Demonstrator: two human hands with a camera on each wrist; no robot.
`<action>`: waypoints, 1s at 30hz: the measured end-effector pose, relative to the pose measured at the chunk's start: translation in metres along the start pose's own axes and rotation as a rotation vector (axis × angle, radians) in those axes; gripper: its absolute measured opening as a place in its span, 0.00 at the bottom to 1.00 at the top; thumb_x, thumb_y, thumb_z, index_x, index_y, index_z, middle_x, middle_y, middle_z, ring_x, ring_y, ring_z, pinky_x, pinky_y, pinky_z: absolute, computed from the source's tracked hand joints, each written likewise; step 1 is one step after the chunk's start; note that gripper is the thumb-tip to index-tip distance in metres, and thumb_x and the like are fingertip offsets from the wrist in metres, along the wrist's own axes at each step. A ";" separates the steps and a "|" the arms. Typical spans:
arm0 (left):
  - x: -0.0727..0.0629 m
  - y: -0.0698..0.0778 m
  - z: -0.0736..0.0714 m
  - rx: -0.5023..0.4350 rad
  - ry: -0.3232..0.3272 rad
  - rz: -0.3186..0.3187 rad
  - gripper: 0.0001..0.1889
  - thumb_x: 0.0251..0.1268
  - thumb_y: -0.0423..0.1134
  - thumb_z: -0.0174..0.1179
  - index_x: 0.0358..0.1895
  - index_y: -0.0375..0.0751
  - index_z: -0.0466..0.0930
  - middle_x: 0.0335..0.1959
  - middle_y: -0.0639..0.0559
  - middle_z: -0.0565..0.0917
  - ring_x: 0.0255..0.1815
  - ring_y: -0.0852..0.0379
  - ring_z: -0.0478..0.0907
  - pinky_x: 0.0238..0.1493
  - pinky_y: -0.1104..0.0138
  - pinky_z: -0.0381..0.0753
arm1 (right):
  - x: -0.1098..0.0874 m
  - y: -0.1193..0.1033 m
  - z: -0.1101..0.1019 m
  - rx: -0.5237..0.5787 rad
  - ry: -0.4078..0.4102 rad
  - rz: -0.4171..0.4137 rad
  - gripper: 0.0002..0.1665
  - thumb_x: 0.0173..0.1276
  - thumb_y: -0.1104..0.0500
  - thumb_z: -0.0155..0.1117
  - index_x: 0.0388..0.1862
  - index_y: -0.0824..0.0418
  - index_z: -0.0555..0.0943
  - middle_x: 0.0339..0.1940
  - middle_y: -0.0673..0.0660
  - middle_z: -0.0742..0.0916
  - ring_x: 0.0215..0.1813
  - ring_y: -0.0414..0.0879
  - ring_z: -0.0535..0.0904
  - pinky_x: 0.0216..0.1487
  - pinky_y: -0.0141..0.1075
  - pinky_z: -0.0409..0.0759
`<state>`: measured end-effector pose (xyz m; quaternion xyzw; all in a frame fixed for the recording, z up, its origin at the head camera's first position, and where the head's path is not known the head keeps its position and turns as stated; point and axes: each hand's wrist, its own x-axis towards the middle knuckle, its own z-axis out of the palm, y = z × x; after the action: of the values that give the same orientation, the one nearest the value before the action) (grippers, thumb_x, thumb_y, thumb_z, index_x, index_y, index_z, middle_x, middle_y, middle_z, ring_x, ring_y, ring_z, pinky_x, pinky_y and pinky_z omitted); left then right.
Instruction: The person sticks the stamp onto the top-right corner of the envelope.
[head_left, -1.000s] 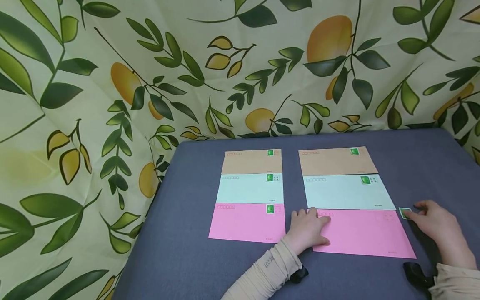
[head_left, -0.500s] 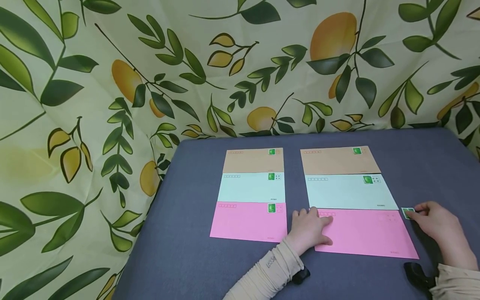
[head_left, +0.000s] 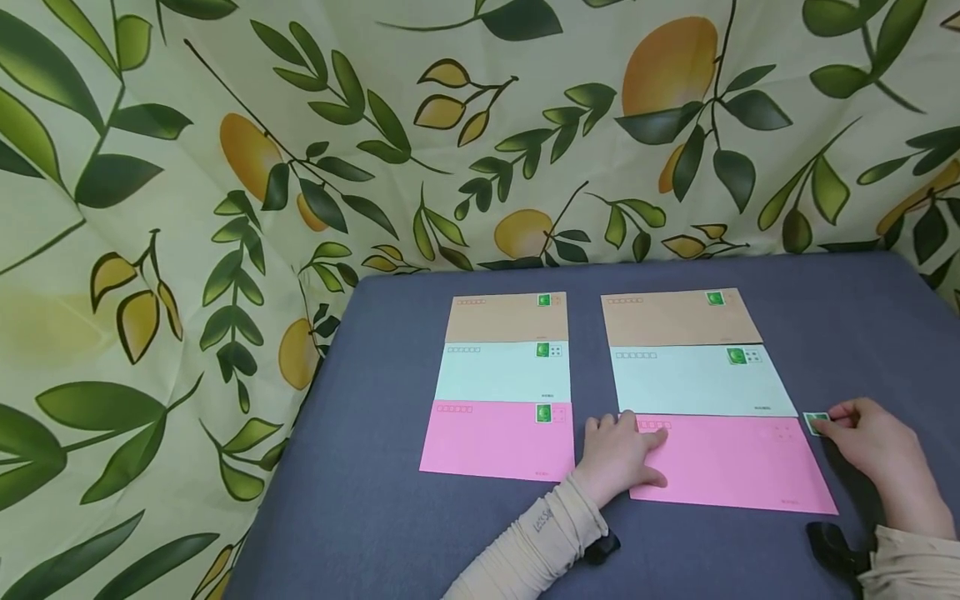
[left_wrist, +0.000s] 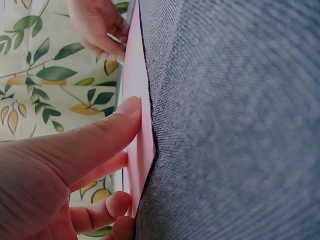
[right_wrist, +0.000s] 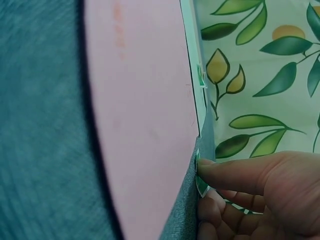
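My left hand (head_left: 617, 457) rests on the left end of the right-hand pink envelope (head_left: 738, 467), its fingers spread. In the left wrist view the thumb (left_wrist: 131, 107) lies on the pink paper near its edge. Just past the envelope's right edge, my right hand (head_left: 883, 457) pinches a small green stamp (head_left: 814, 423) with a pale border. The right wrist view has the thumb (right_wrist: 207, 167) on the face of that stamp (right_wrist: 200, 180). No green stamp shows on this envelope's upper right corner, only printed pale squares.
Above that envelope lie a light blue envelope (head_left: 690, 382) and a brown one (head_left: 675, 319), each with a green stamp. To the left stands another column: brown (head_left: 495, 320), light blue (head_left: 495, 375) and pink (head_left: 487, 442), all stamped. A leaf-patterned cloth (head_left: 420, 192) hangs behind the blue-grey table (head_left: 360, 467).
Both hands hold nearly the same places on and beside the pink envelope. The head view has shifted slightly, and the stamp stays pinched in the right hand.
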<state>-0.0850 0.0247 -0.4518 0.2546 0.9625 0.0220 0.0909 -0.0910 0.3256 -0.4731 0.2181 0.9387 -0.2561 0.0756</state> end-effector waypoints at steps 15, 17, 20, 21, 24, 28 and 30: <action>0.002 0.001 -0.001 -0.006 -0.023 -0.011 0.34 0.45 0.65 0.65 0.61 0.78 0.66 0.43 0.61 0.75 0.34 0.62 0.64 0.40 0.65 0.60 | -0.009 -0.006 -0.002 0.047 0.037 0.010 0.18 0.68 0.61 0.50 0.45 0.77 0.66 0.38 0.76 0.73 0.39 0.64 0.69 0.30 0.41 0.67; 0.002 0.000 -0.001 -0.005 -0.022 -0.008 0.34 0.45 0.65 0.64 0.61 0.78 0.66 0.43 0.61 0.75 0.34 0.62 0.64 0.40 0.65 0.60 | -0.011 -0.005 -0.003 0.053 0.047 0.003 0.18 0.68 0.61 0.51 0.45 0.77 0.67 0.38 0.76 0.74 0.38 0.63 0.69 0.28 0.38 0.65; 0.002 0.000 0.000 -0.013 -0.022 -0.007 0.34 0.46 0.65 0.65 0.61 0.78 0.66 0.44 0.61 0.75 0.34 0.62 0.64 0.40 0.65 0.60 | -0.013 -0.004 -0.006 0.066 0.065 -0.009 0.18 0.68 0.60 0.52 0.44 0.77 0.68 0.35 0.74 0.74 0.35 0.59 0.69 0.26 0.35 0.63; 0.002 0.000 0.000 -0.015 -0.023 -0.008 0.34 0.46 0.65 0.65 0.61 0.78 0.66 0.44 0.61 0.75 0.35 0.62 0.64 0.40 0.65 0.61 | -0.013 -0.003 -0.006 0.071 0.067 -0.011 0.18 0.68 0.60 0.52 0.44 0.77 0.68 0.34 0.73 0.75 0.34 0.58 0.69 0.25 0.34 0.63; 0.002 0.000 0.000 -0.017 -0.025 -0.011 0.34 0.45 0.65 0.65 0.61 0.78 0.66 0.44 0.61 0.75 0.35 0.61 0.65 0.41 0.64 0.62 | -0.014 -0.003 -0.008 0.091 0.066 -0.013 0.19 0.69 0.59 0.53 0.46 0.77 0.69 0.33 0.72 0.76 0.32 0.54 0.70 0.23 0.33 0.65; 0.002 0.000 0.000 -0.020 -0.026 -0.014 0.34 0.45 0.65 0.65 0.61 0.78 0.66 0.44 0.61 0.75 0.36 0.61 0.66 0.43 0.62 0.63 | -0.014 -0.004 -0.008 0.114 0.040 -0.048 0.22 0.69 0.56 0.53 0.48 0.77 0.68 0.35 0.72 0.77 0.32 0.51 0.71 0.22 0.32 0.66; 0.002 -0.001 0.000 -0.023 -0.027 -0.016 0.34 0.45 0.65 0.65 0.61 0.78 0.66 0.44 0.61 0.75 0.36 0.61 0.66 0.42 0.62 0.63 | -0.013 -0.005 -0.008 0.122 0.014 -0.099 0.24 0.69 0.54 0.54 0.49 0.75 0.69 0.36 0.71 0.78 0.30 0.45 0.71 0.22 0.31 0.67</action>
<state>-0.0869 0.0250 -0.4520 0.2463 0.9628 0.0288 0.1070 -0.0816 0.3206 -0.4609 0.1775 0.9314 -0.3149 0.0429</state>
